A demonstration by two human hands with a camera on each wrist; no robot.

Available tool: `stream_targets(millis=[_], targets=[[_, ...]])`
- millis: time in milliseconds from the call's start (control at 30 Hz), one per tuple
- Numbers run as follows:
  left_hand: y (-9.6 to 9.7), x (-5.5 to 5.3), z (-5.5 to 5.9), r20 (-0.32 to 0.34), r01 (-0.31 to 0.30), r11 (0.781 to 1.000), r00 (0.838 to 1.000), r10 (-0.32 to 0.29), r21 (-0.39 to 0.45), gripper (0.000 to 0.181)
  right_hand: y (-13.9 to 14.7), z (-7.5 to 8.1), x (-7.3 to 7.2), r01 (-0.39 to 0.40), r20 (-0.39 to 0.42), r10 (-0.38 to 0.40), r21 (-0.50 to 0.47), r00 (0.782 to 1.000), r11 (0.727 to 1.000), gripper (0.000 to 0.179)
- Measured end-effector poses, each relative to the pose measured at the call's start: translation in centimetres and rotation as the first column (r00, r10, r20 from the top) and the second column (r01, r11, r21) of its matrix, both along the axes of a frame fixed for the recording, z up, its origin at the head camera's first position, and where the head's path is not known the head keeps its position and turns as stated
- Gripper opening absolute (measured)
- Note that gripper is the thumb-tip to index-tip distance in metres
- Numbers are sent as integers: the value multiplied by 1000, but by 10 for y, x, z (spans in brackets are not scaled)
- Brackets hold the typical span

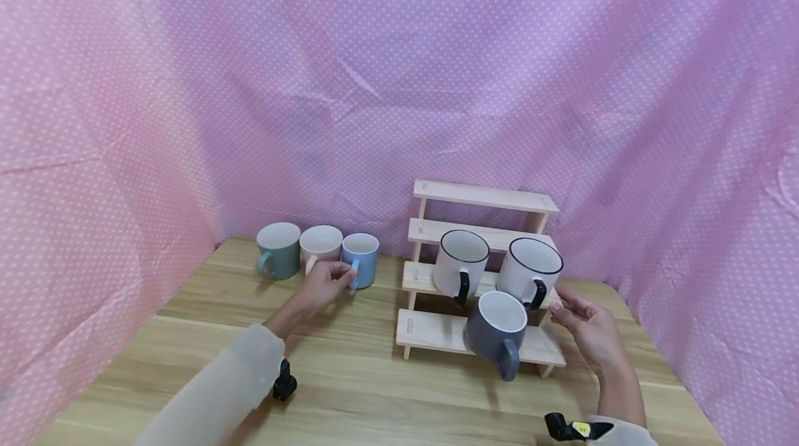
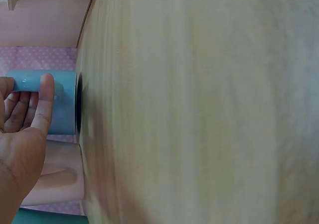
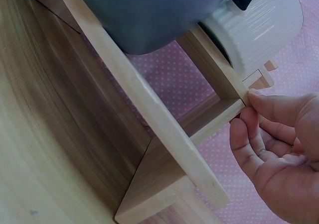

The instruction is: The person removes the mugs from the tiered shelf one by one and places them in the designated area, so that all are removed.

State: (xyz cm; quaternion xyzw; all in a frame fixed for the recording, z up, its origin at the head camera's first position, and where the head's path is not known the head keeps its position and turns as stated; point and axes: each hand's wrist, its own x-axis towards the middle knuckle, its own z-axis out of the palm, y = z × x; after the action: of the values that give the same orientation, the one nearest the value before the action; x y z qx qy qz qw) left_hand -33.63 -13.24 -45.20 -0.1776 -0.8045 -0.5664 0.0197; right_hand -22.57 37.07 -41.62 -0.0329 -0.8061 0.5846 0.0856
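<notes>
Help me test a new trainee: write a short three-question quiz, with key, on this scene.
1. Multiple choice: how many mugs are on the wooden stand?
A) two
B) three
C) four

2. True or false: the grey mug is on the top shelf.

3. Open: what are the left hand and the right hand each pinching?

Key:
1. B: the grey mug and the two white mugs.
2. False: it is on the lowest shelf.
3. The left hand pinches the handle of the blue mug; the right hand pinches the end of the shelf under the white mugs.
</notes>
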Motion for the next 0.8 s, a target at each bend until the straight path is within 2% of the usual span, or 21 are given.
stream_targets(millis=[100,133,233,333,400,533,800], targets=[[-1,1,-3,-12,1,1000,1000,-1,19,21,-1,1,0,6,3,-6,-11,1000,1000,65],[0,5,0,-15,7,1000,1000,-6,27,21,-2,1,0,5,5,-5,-12,1000,1000,65],[1,6,0,-11,16,999,1000,-15,45,22,-2,2,1,1,5,-1,-10,1000,1000,63],[1,5,-3,-5,21,998,1000,-21,53,22,-2,2,1,-1,7,1,-8,1000,1000,63],[-1,0,-11,3,21,997,1000,-22,68,21,-2,2,1,-3,13,3,-8,1000,1000,64],[-3,-1,-15,15,27,996,1000,-28,88,18,-2,1,0,-10,12,10,-25,1000,1000,66],[-3,-1,-13,50,17,997,999,-21,77,22,-3,3,1,-25,-44,21,-90,999,996,64]])
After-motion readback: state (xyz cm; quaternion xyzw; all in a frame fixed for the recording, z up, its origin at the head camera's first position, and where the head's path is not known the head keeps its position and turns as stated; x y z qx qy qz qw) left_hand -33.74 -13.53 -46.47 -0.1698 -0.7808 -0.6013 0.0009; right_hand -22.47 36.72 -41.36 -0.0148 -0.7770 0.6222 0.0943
